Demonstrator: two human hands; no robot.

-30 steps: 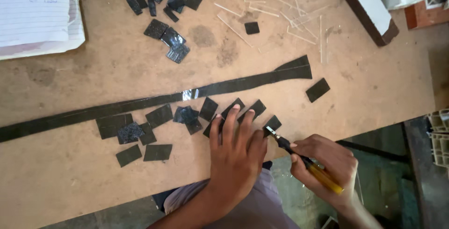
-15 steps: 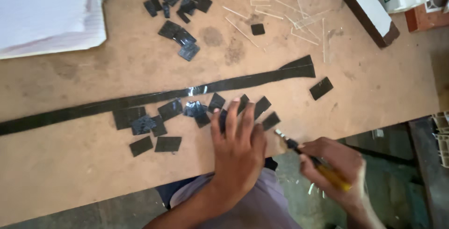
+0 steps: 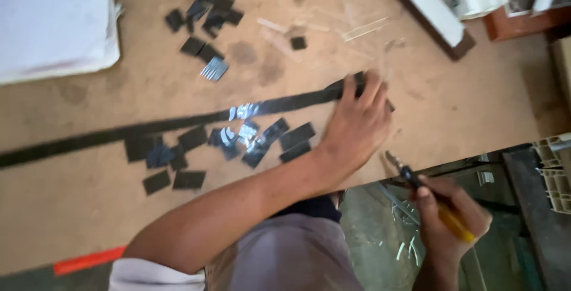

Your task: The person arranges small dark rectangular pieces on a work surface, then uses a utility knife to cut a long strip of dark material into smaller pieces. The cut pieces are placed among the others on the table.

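Observation:
My left hand (image 3: 357, 126) lies flat, fingers spread, on the right end of a long dark glass strip (image 3: 178, 123) that runs across the brown worktable (image 3: 464, 107). Just below the strip, left of that hand, lie several small dark cut rectangles (image 3: 238, 145), some glinting. My right hand (image 3: 449, 216) hangs past the table's near edge and grips a yellow-handled cutting tool (image 3: 425, 193), its dark tip pointing up-left toward the table edge. The tool touches nothing.
A second cluster of dark cut pieces (image 3: 205, 14) lies at the back, with one lone piece (image 3: 298, 42) beside thin clear glass slivers (image 3: 357, 26). White paper sheets (image 3: 53, 23) cover the back left. A dark-edged white board (image 3: 431, 14) lies back right. Red tape (image 3: 89, 260) marks the near edge.
My left hand has slid right from the cut pieces onto the strip's right end. My right hand with the tool has dropped lower, off the table edge. The view has shifted.

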